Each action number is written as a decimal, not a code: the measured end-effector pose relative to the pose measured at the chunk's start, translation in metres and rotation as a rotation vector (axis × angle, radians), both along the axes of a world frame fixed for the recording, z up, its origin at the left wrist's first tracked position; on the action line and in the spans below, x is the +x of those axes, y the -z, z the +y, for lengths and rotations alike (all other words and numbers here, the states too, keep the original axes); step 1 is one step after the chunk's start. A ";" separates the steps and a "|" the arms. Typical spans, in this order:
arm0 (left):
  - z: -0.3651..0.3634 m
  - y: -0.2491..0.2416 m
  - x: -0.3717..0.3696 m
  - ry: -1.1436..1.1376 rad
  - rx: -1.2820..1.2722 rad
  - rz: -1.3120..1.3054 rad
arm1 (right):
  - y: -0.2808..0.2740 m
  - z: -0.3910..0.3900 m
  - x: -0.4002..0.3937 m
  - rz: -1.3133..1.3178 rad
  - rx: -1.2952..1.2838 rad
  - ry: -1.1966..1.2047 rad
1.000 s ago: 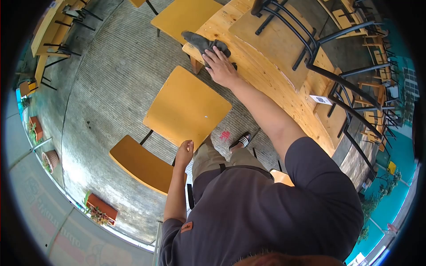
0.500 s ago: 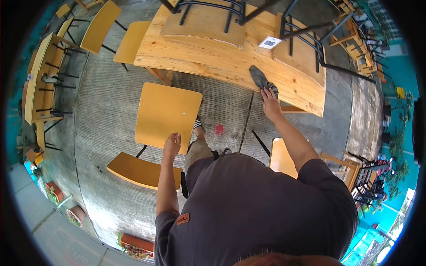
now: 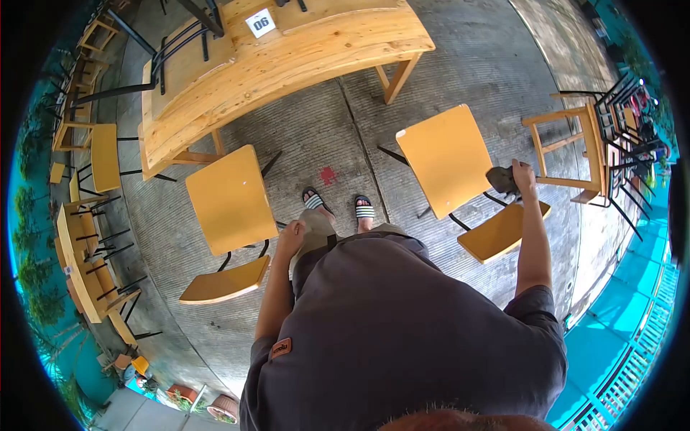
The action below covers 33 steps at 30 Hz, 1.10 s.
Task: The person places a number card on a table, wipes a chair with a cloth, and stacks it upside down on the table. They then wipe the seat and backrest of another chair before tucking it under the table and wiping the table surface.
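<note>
My right hand (image 3: 525, 177) is closed on a dark grey cloth (image 3: 503, 179), bunched beside the seat of the right-hand yellow chair (image 3: 447, 159), just above its curved backrest (image 3: 503, 233). My left hand (image 3: 292, 236) hangs near the edge of the left-hand yellow chair (image 3: 231, 200). Its fingers are curled in, and I see nothing in them. In front stands a long wooden table (image 3: 302, 61) with upturned chairs resting on its top. A white card (image 3: 260, 24) marked with a number sits there too.
My sandalled feet are on the ribbed concrete floor (image 3: 287, 136), near a red splotch (image 3: 328, 176). To the right stands another wooden table (image 3: 593, 154) with black-legged chairs. More tables and chairs line the left side, and a planter pot (image 3: 223, 409) lies behind.
My right hand and the cloth have left the tabletop and moved right, over beside the right-hand chair. The view has turned right, and my left hand is still by the left-hand chair.
</note>
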<state>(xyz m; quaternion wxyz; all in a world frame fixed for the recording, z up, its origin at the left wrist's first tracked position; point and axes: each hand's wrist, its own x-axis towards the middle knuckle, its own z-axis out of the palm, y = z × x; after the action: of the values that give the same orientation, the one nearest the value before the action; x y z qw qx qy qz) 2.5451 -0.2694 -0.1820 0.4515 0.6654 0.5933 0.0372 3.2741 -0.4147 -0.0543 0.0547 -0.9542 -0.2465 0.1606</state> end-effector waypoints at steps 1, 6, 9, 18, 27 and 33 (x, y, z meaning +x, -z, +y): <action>-0.005 0.001 0.004 0.020 -0.003 0.001 | -0.013 -0.034 0.010 -0.022 -0.013 -0.077; -0.019 -0.009 0.035 0.147 -0.011 0.039 | -0.055 -0.172 0.001 -0.109 -0.070 0.104; -0.036 -0.002 0.047 0.226 -0.001 0.050 | -0.058 -0.215 -0.038 0.071 -0.263 0.168; -0.147 0.041 0.013 0.088 0.003 -0.092 | 0.055 -0.244 -0.117 0.328 0.492 0.452; -0.294 0.077 -0.039 -0.315 -0.413 -0.309 | 0.061 -0.267 -0.115 1.049 0.549 0.533; -0.276 0.056 0.005 -0.395 -0.456 -0.339 | 0.057 -0.265 -0.110 1.146 0.563 0.672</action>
<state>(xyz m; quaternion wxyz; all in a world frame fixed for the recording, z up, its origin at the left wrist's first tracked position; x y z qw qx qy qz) 2.5504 -0.5459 -0.2380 0.6647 0.4042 0.6202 0.1004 3.1641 -0.6799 -0.1108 0.4658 -0.6937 0.0959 0.5409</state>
